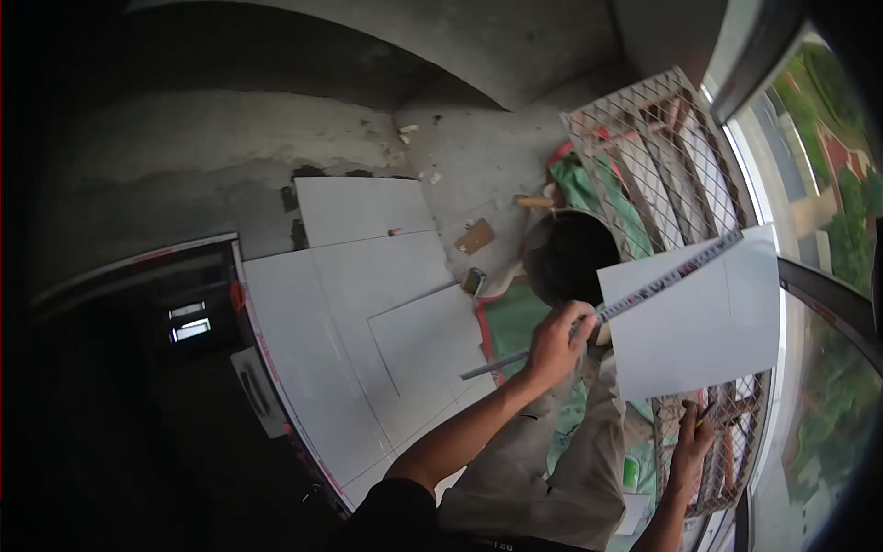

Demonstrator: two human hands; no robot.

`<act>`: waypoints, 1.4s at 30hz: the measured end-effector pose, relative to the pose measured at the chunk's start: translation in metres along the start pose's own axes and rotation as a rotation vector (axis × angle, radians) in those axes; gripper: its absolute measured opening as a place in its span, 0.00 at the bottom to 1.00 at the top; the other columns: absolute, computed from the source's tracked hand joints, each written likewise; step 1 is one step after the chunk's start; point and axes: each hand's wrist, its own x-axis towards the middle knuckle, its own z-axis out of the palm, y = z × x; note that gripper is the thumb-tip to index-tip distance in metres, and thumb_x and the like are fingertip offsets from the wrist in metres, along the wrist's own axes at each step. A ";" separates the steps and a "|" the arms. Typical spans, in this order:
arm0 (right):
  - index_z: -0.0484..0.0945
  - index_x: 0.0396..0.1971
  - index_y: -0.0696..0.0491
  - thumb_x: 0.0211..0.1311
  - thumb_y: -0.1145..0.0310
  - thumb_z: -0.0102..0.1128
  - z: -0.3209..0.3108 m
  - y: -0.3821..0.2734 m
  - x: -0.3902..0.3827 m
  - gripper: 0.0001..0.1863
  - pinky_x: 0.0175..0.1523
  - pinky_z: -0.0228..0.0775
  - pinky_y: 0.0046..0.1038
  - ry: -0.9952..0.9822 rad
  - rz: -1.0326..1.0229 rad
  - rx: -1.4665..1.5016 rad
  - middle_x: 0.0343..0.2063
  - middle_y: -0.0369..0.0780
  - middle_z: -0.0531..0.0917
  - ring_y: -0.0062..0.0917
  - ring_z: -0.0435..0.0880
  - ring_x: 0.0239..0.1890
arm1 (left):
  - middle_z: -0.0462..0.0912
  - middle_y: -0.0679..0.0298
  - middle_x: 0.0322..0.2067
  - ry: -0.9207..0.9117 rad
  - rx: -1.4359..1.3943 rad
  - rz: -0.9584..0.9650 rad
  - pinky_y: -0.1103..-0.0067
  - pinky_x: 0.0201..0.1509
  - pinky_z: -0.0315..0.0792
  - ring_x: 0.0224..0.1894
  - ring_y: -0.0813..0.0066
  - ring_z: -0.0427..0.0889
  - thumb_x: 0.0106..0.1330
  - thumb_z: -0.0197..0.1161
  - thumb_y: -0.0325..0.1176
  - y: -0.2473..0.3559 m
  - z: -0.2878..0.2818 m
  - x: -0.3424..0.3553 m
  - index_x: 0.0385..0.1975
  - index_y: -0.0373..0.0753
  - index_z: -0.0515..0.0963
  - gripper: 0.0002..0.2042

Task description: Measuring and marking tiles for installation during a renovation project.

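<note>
A long grey ruler [662, 281] with dark and red markings lies slantwise over a white tile [699, 345], reaching past its upper right edge. My left hand [557, 344] is closed around the ruler just left of the tile, and its plain grey end sticks out behind my wrist. By the tile's lower edge, my right hand [690, 451] is closed on a thin, dark marking tool [705, 416] with a yellowish part, probably a pencil. The tile rests on a rusty metal lattice [644, 147]. A faint line runs down the tile's upper right part.
Large white tiles [368, 276] cover the floor at left, beside a dark doorway [166, 368]. A dark round bucket [572, 258] stands close beyond my left hand. Green sheeting [510, 322] and a brown scrap [475, 236] lie nearby. Windows [800, 294] line the right side.
</note>
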 end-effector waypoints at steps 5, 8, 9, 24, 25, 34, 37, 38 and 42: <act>0.87 0.50 0.61 0.80 0.62 0.65 0.028 -0.073 -0.028 0.16 0.35 0.56 0.22 -0.394 -0.123 0.083 0.25 0.27 0.72 0.12 0.66 0.30 | 0.87 0.55 0.42 0.071 0.007 0.094 0.60 0.49 0.82 0.46 0.49 0.88 0.79 0.63 0.31 0.067 -0.035 -0.078 0.58 0.40 0.81 0.12; 0.86 0.56 0.61 0.75 0.67 0.69 0.030 -0.146 -0.060 0.17 0.36 0.58 0.21 -0.564 -0.228 0.039 0.26 0.27 0.73 0.13 0.67 0.31 | 0.87 0.60 0.46 0.057 0.092 0.195 0.65 0.49 0.83 0.47 0.54 0.89 0.76 0.66 0.30 0.107 -0.056 -0.099 0.55 0.40 0.83 0.11; 0.85 0.58 0.62 0.71 0.70 0.72 0.035 -0.166 -0.073 0.19 0.35 0.59 0.21 -0.573 -0.327 0.017 0.26 0.28 0.73 0.14 0.67 0.29 | 0.87 0.60 0.46 0.056 0.082 0.233 0.65 0.50 0.83 0.47 0.55 0.89 0.76 0.67 0.30 0.123 -0.067 -0.100 0.54 0.40 0.84 0.10; 0.85 0.37 0.56 0.86 0.57 0.58 0.192 -0.282 -0.210 0.19 0.28 0.54 0.22 -0.713 -0.196 -0.034 0.20 0.26 0.71 0.12 0.65 0.22 | 0.86 0.61 0.41 0.513 -0.026 0.425 0.69 0.44 0.86 0.42 0.61 0.89 0.61 0.70 0.20 0.103 -0.317 -0.101 0.47 0.36 0.82 0.14; 0.83 0.34 0.55 0.86 0.56 0.57 0.210 -0.287 -0.223 0.20 0.27 0.54 0.23 -0.778 -0.189 -0.046 0.19 0.26 0.71 0.12 0.64 0.21 | 0.86 0.60 0.42 0.512 -0.065 0.407 0.68 0.43 0.86 0.42 0.60 0.89 0.62 0.69 0.20 0.089 -0.337 -0.112 0.47 0.36 0.82 0.13; 0.74 0.23 0.46 0.83 0.37 0.53 0.397 -0.365 -0.340 0.31 0.20 0.49 0.25 -1.097 0.405 0.326 0.15 0.29 0.67 0.18 0.61 0.14 | 0.88 0.54 0.46 0.765 -0.088 0.288 0.66 0.47 0.85 0.45 0.54 0.90 0.64 0.70 0.21 0.015 -0.494 -0.224 0.52 0.37 0.84 0.16; 0.75 0.30 0.45 0.82 0.40 0.56 0.438 -0.403 -0.364 0.25 0.22 0.52 0.25 -1.141 0.494 0.374 0.18 0.29 0.69 0.18 0.63 0.16 | 0.88 0.53 0.46 0.892 -0.089 0.225 0.68 0.47 0.85 0.46 0.54 0.90 0.66 0.70 0.22 0.019 -0.530 -0.249 0.52 0.36 0.84 0.15; 0.75 0.30 0.45 0.82 0.40 0.56 0.451 -0.411 -0.365 0.25 0.22 0.52 0.25 -1.166 0.481 0.364 0.18 0.29 0.69 0.18 0.63 0.16 | 0.88 0.52 0.46 0.923 -0.100 0.205 0.69 0.47 0.85 0.47 0.54 0.90 0.66 0.70 0.22 0.022 -0.542 -0.252 0.52 0.36 0.84 0.14; 0.71 0.30 0.42 0.82 0.47 0.62 0.508 -0.443 -0.361 0.20 0.24 0.54 0.24 -1.256 0.373 0.420 0.20 0.27 0.67 0.15 0.61 0.18 | 0.88 0.53 0.46 1.011 -0.520 0.014 0.69 0.58 0.83 0.55 0.62 0.89 0.75 0.66 0.20 0.012 -0.545 -0.257 0.55 0.32 0.83 0.12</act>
